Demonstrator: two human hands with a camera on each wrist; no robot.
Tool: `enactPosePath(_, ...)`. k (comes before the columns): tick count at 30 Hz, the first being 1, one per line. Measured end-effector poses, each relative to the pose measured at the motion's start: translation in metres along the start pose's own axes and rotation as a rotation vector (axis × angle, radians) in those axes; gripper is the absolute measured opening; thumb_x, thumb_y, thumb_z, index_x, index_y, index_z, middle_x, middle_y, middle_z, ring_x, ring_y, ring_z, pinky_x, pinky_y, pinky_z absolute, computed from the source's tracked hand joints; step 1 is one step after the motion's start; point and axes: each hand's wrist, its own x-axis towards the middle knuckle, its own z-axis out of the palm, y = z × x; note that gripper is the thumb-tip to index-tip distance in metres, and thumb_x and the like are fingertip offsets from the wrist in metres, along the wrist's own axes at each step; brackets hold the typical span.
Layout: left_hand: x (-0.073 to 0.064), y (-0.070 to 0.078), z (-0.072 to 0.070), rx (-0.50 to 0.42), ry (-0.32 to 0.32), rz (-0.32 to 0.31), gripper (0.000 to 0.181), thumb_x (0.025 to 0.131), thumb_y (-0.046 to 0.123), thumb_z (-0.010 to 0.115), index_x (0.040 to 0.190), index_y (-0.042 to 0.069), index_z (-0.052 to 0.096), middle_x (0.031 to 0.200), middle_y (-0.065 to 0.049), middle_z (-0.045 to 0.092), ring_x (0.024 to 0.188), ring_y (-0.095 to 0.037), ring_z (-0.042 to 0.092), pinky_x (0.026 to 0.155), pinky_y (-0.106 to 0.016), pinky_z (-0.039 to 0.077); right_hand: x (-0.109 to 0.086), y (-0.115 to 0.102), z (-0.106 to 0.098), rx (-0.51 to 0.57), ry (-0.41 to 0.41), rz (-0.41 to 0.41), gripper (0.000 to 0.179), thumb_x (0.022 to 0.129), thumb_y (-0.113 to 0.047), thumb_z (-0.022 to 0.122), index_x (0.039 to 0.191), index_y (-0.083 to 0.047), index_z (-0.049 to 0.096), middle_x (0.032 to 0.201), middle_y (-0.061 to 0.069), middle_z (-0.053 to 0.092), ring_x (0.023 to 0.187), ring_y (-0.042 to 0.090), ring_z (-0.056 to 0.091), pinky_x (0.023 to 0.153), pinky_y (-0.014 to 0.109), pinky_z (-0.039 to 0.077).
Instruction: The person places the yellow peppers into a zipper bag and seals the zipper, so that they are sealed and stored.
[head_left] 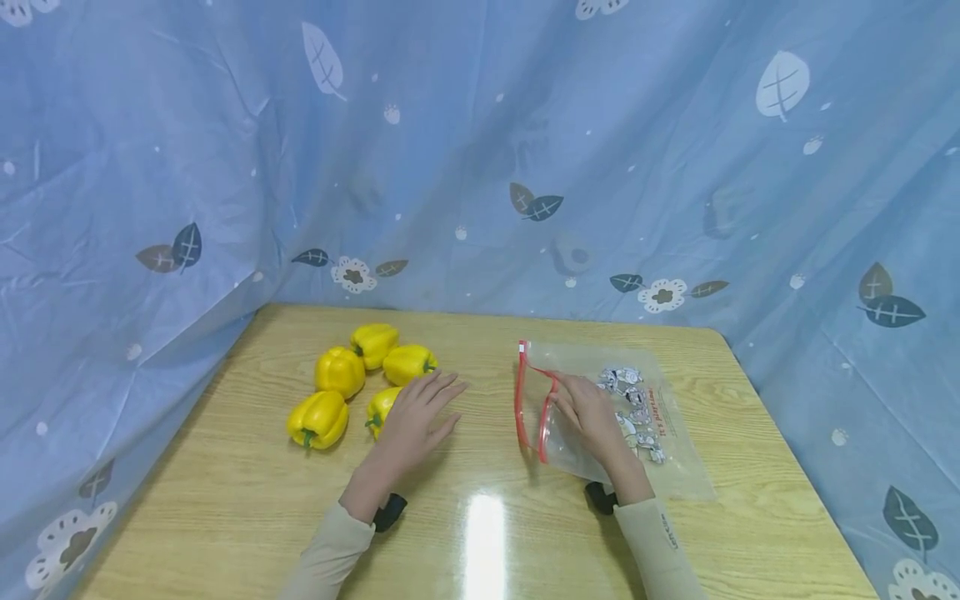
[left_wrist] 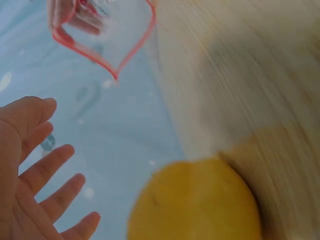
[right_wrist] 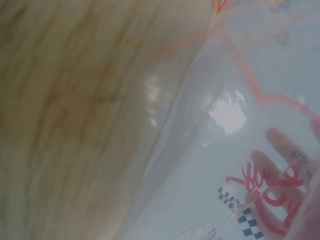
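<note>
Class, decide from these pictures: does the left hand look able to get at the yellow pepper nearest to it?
Likely yes: the left hand holds nothing, it is close to that yellow pepper, and no obstacle shows between them.

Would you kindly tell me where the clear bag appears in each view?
Head: right of centre, the bag lies on the wooden table, with the right hand at its mouth.
Left wrist: at the top, left of centre; its red-edged mouth shows.
Right wrist: the bag covers much of the right side, fingers visible through it.
Shared landmark: the red edging along the mouth.
</note>
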Motion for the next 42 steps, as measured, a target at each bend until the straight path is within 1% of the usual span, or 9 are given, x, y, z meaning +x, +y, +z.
enactPosePath(2, -0.006, -0.006, -0.002, -0.009, 0.004, -0.018, 0.048, 0.086, 0.021, 0.066, 0.131, 0.017, 0.053, 0.136, -0.005, 0.050, 0.128, -0.032, 0.041, 0.104, -0.055, 0.033, 0.000, 0.000, 0.000, 0.005, -0.007, 0.010, 0.039, 0.091, -0.023, 0.057, 0.128, -0.009, 0.053, 0.118, 0.013, 0.062, 0.109, 0.031, 0.057, 0.095, 0.048, 0.043)
enactPosePath(8, -0.021, -0.023, -0.009, 0.001, -0.013, -0.076, 0.053, 0.084, 0.018, 0.068, 0.134, 0.017, 0.050, 0.137, -0.007, 0.048, 0.129, -0.034, 0.039, 0.103, -0.057, 0.033, -0.001, -0.001, -0.002, 0.009, -0.032, 0.043, 0.040, 0.092, -0.024, 0.056, 0.129, -0.009, 0.053, 0.120, 0.013, 0.061, 0.112, 0.032, 0.056, 0.098, 0.048, 0.041)
enactPosePath(13, -0.034, -0.040, -0.011, 0.022, 0.016, -0.084, 0.052, 0.081, 0.021, 0.071, 0.130, 0.017, 0.053, 0.135, -0.009, 0.050, 0.126, -0.035, 0.041, 0.102, -0.056, 0.034, -0.001, -0.002, -0.001, 0.007, -0.028, 0.046, 0.039, 0.093, -0.025, 0.055, 0.128, -0.008, 0.053, 0.120, 0.012, 0.061, 0.112, 0.031, 0.056, 0.098, 0.048, 0.041)
enactPosePath(17, -0.044, -0.050, -0.015, 0.030, 0.005, -0.111, 0.052, 0.082, 0.024, 0.071, 0.130, 0.017, 0.053, 0.136, -0.010, 0.049, 0.127, -0.037, 0.040, 0.103, -0.055, 0.034, -0.001, -0.001, 0.000, 0.005, -0.024, 0.042, 0.040, 0.092, -0.024, 0.057, 0.128, -0.006, 0.053, 0.119, 0.012, 0.061, 0.110, 0.031, 0.057, 0.097, 0.048, 0.042)
enactPosePath(21, -0.052, -0.056, -0.018, 0.005, -0.011, -0.149, 0.052, 0.082, 0.028, 0.070, 0.130, 0.017, 0.053, 0.137, -0.012, 0.048, 0.126, -0.038, 0.041, 0.101, -0.055, 0.036, -0.001, -0.002, 0.000, 0.003, -0.026, 0.030, 0.040, 0.092, -0.023, 0.057, 0.128, -0.006, 0.053, 0.118, 0.012, 0.062, 0.108, 0.031, 0.057, 0.095, 0.047, 0.043)
enactPosePath(25, -0.057, -0.059, -0.019, -0.015, -0.025, -0.175, 0.051, 0.083, 0.031, 0.070, 0.129, 0.017, 0.054, 0.136, -0.011, 0.048, 0.123, -0.034, 0.045, 0.098, -0.052, 0.039, -0.001, -0.002, -0.001, -0.003, -0.022, 0.023, 0.040, 0.092, -0.023, 0.057, 0.128, -0.007, 0.053, 0.117, 0.012, 0.062, 0.107, 0.031, 0.058, 0.093, 0.047, 0.044)
enactPosePath(31, -0.059, -0.060, -0.018, -0.053, 0.002, -0.196, 0.046, 0.078, 0.030, 0.075, 0.121, 0.019, 0.061, 0.131, -0.010, 0.051, 0.119, -0.030, 0.048, 0.094, -0.049, 0.044, -0.002, -0.003, 0.000, -0.007, -0.028, 0.032, 0.040, 0.093, -0.024, 0.056, 0.128, -0.008, 0.052, 0.118, 0.013, 0.062, 0.109, 0.031, 0.057, 0.094, 0.047, 0.044)
enactPosePath(36, -0.056, -0.055, -0.016, -0.082, 0.035, -0.188, 0.047, 0.075, 0.029, 0.077, 0.119, 0.018, 0.063, 0.127, -0.012, 0.054, 0.114, -0.028, 0.052, 0.091, -0.046, 0.047, -0.002, -0.003, -0.001, 0.001, -0.036, 0.041, 0.040, 0.093, -0.024, 0.055, 0.130, -0.009, 0.051, 0.120, 0.013, 0.061, 0.111, 0.032, 0.056, 0.097, 0.048, 0.042)
enactPosePath(42, -0.050, -0.047, -0.015, -0.103, 0.031, -0.180, 0.047, 0.077, 0.032, 0.075, 0.120, 0.020, 0.062, 0.128, -0.011, 0.054, 0.114, -0.031, 0.052, 0.092, -0.048, 0.045, -0.003, -0.003, 0.000, 0.002, -0.032, 0.041, 0.040, 0.092, -0.023, 0.056, 0.129, -0.008, 0.052, 0.120, 0.014, 0.060, 0.111, 0.033, 0.055, 0.097, 0.049, 0.042)
